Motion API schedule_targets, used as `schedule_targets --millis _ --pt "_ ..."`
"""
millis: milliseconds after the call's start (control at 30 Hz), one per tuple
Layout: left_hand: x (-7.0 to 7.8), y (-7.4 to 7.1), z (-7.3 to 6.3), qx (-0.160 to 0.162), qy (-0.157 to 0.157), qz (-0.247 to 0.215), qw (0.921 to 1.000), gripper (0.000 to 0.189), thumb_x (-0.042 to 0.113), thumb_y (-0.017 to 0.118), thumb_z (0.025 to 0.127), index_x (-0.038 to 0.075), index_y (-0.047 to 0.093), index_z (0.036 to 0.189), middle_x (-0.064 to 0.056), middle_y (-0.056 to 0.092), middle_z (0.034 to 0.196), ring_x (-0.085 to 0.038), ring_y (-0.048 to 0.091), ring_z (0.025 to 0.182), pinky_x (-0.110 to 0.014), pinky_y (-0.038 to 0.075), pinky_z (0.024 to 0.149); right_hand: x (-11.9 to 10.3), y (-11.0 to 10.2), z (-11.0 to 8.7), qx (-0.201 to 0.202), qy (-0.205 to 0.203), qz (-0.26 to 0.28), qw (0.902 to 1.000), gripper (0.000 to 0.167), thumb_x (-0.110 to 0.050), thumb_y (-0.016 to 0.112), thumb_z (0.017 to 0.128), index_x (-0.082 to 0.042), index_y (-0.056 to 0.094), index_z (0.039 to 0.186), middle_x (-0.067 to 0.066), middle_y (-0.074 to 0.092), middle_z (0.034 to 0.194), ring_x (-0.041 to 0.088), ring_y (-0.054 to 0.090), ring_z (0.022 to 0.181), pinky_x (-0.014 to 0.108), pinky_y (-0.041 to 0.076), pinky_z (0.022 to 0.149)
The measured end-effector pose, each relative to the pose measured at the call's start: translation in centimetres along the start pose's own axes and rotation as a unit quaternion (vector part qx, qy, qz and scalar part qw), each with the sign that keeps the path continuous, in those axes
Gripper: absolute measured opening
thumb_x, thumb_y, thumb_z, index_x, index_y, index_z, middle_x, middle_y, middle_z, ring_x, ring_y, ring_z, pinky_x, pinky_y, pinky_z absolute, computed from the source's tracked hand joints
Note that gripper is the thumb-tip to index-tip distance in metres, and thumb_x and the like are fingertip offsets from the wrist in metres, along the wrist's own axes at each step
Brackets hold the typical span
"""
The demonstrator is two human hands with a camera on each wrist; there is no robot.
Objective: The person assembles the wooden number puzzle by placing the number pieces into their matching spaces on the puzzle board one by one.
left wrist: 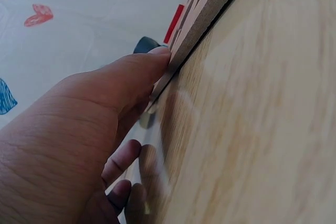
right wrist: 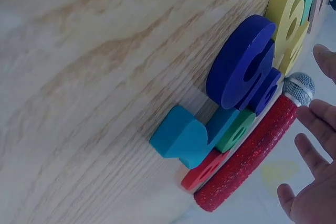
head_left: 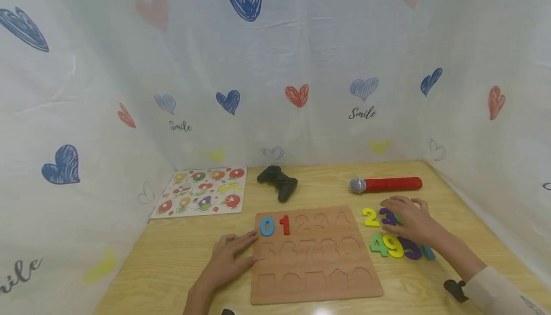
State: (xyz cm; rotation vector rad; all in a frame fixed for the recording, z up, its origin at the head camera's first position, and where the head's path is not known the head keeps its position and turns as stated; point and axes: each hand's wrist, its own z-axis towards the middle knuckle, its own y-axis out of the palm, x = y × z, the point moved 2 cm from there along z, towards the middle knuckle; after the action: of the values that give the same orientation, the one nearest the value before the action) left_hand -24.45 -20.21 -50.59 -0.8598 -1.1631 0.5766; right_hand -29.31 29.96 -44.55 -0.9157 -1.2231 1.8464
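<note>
A wooden number board (head_left: 316,293) lies on the table with a blue 0 (head_left: 262,227) and a red 1 (head_left: 286,225) in its top row; its other recesses hold nothing. At its left edge, my left hand (head_left: 225,262) touches the side with thumb and fingertips, the thumb (left wrist: 152,62) plain in the left wrist view. Above the loose numbers hovers my right hand (head_left: 409,219), fingers spread and holding nothing, nearest the purple 3 (head_left: 389,215). Around it lie a yellow 2 (head_left: 370,218), a green 4 (head_left: 379,245), a yellow 9 (head_left: 398,252) and a blue piece (right wrist: 181,135).
A red microphone (head_left: 391,184) lies behind the loose numbers. Behind the board is a black game controller (head_left: 277,182). The fruit puzzle board (head_left: 193,212) sits at the back left. A heart-printed curtain (head_left: 267,57) surrounds the table (head_left: 172,257).
</note>
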Motion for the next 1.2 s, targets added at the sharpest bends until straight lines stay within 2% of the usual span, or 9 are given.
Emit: schedule_targets --millis 400,733,967,1200 --pt "0.1 0.0 -0.1 0.004 0.002 -0.012 0.9999 0.055 0.056 0.067 0.089 0.036 0.06 0.14 0.023 0.048 0.147 -0.018 0.037 0.122 -0.054 0.031 0.097 -0.4 0.7 1.2 -0.019 -0.019 0.026 0.9993 0.06 -0.035 0.085 0.08 -0.004 0.065 0.127 0.018 0.063 0.127 0.046 0.045 0.125 0.071 0.023 0.092" --pt "0.3 -0.1 0.1 0.001 -0.006 -0.008 0.9999 0.055 0.057 0.067 0.089 0.037 0.059 0.14 0.022 0.048 0.148 -0.016 0.037 0.119 -0.05 0.032 0.094 0.4 1.6 1.8 -0.052 0.0 0.053 0.9972 0.058 -0.034 0.084 0.081 -0.006 0.065 0.128 0.015 0.063 0.128 0.045 0.041 0.13 0.071 0.018 0.095" --pt "0.5 -0.2 0.0 -0.003 -0.013 -0.011 0.9998 0.055 0.058 0.066 0.09 0.038 0.059 0.14 0.022 0.049 0.147 -0.017 0.037 0.119 -0.052 0.032 0.096 0.5 1.9 2.1 -0.05 -0.006 0.05 0.9975 0.056 -0.033 0.085 0.079 -0.006 0.067 0.125 0.015 0.064 0.126 0.045 0.041 0.13 0.071 0.018 0.095" --pt "0.5 -0.3 0.0 -0.002 -0.004 -0.014 0.9999 0.055 0.056 0.068 0.09 0.037 0.059 0.14 0.021 0.05 0.147 -0.017 0.037 0.118 -0.052 0.03 0.096 0.6 2.3 2.3 -0.048 -0.019 0.042 0.9978 0.05 -0.034 0.084 0.081 -0.009 0.07 0.122 0.012 0.066 0.124 0.044 0.043 0.129 0.07 0.021 0.093"
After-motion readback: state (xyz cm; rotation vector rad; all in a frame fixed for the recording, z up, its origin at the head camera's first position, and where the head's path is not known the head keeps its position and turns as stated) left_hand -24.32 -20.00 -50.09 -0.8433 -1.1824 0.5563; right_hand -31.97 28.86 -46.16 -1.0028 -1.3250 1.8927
